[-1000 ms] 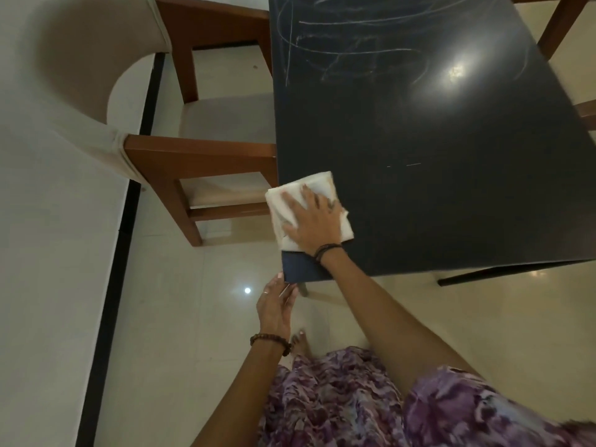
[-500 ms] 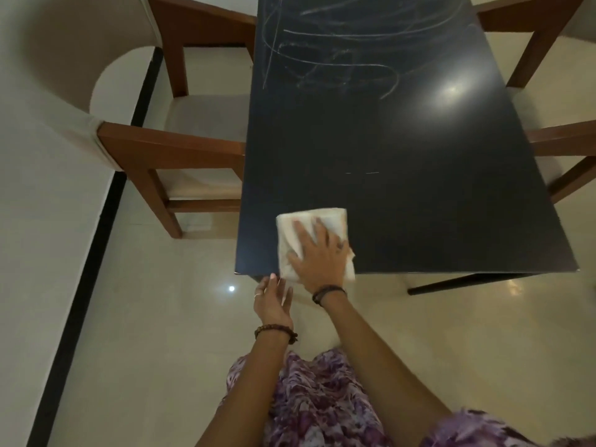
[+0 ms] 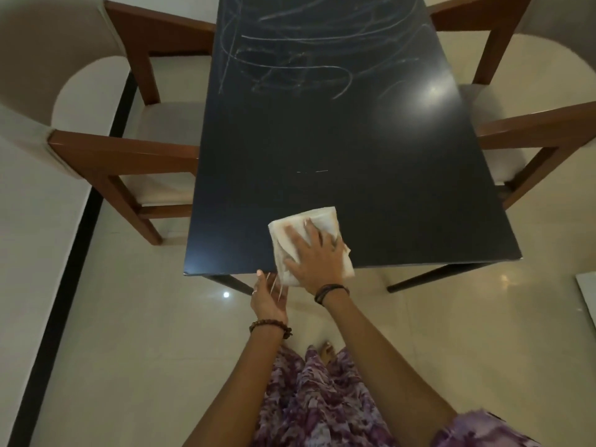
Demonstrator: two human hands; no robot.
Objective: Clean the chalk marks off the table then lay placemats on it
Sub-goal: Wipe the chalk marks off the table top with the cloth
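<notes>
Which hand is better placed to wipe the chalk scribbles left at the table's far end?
Probably the right hand: it already presses flat on the white cloth on the table, with the chalk marks straight ahead. The left hand holds nothing, open just off the near edge.

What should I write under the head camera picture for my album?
Right hand presses a cloth on the black table; chalk marks remain.

Right hand (image 3: 314,258) flat, fingers spread — left hand (image 3: 269,293) open, palm up.
</notes>
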